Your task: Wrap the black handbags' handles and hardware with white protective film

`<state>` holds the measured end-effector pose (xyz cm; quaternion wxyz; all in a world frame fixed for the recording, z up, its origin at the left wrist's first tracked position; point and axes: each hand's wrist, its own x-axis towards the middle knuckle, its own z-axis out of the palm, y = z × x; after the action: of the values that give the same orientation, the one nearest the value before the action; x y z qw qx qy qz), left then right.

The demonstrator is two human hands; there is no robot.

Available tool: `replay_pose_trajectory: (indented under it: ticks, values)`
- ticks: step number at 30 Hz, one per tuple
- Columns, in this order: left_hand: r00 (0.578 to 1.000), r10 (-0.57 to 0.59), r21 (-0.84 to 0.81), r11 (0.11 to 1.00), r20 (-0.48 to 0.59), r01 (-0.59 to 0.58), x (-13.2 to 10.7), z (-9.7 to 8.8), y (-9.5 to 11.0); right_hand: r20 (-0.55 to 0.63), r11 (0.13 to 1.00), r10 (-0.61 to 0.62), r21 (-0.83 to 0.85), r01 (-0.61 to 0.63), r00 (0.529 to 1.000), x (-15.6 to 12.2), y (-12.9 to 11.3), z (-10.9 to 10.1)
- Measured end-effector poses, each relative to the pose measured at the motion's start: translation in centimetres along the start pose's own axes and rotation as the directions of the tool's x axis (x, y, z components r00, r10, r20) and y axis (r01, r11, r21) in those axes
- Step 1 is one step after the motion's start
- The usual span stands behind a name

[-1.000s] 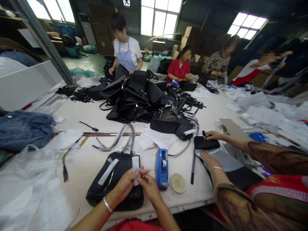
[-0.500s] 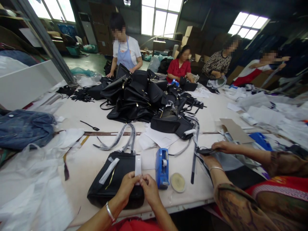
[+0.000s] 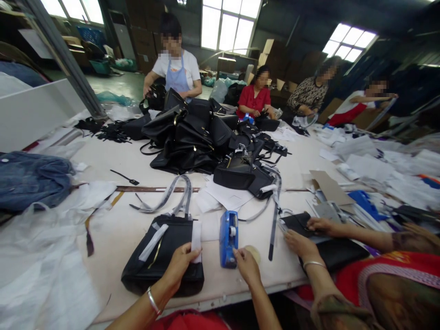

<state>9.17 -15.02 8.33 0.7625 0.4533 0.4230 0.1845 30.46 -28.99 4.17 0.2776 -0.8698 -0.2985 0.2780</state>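
Note:
A black handbag (image 3: pixel 137 270) with a gold zipper lies on the near table, its straps in clear wrapping pointing away from me. My left hand (image 3: pixel 184 263) pinches a white wrapping strip (image 3: pixel 196 233) against the bag's right edge. Beside the bag stands a blue tape dispenser (image 3: pixel 225 245) with a roll in it. At the dispenser's near end is my right hand (image 3: pixel 248 266), thumb and forefinger closed together; whatever they pinch is too small to see. Another white strip (image 3: pixel 153 243) wraps the zipper pull. A round, pale disc (image 3: pixel 253 253) is partly behind my right hand.
A heap of black bags (image 3: pixel 192 133) fills the middle of the table. To my right, a co-worker's hands (image 3: pixel 302 243) handle another black bag (image 3: pixel 340 256). White wrapping sheets (image 3: pixel 44 266) cover the left side, near a denim garment (image 3: pixel 34 178). Several people work across the table.
My right hand has left the white strip and moved right to the tape dispenser. My left hand stays on the strip. The neighbour's black bag has turned over or shifted.

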Motion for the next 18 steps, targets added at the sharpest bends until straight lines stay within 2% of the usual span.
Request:
replay_pose_trajectory:
  ticks: [8, 11, 15, 18]
  values:
    - [1.0, 0.006, -0.026, 1.0, 0.002, -0.006, -0.1, 0.0, 0.0, -0.074, 0.971, 0.02, 0.239, -0.001, 0.997, -1.3, -1.2, -0.5]
    - [1.0, 0.011, -0.021, 1.0, -0.003, -0.011, -0.3, 0.0, 0.2, -0.049, 0.941, 0.044, 0.338, -0.025, 0.998, -2.6, -1.3, -0.5]
    - [1.0, 0.016, 0.012, 1.0, -0.004, -0.015, -0.4, 0.0, 0.5, 0.076, 0.811, 0.14, 0.563, -0.159, 0.987, -4.0, -0.7, 0.3]
    - [1.0, 0.014, 0.033, 0.999, -0.005, -0.014, -0.4, 0.1, 0.7, 0.144, 0.706, 0.201, 0.665, -0.245, 0.969, -4.4, 0.3, 1.3]
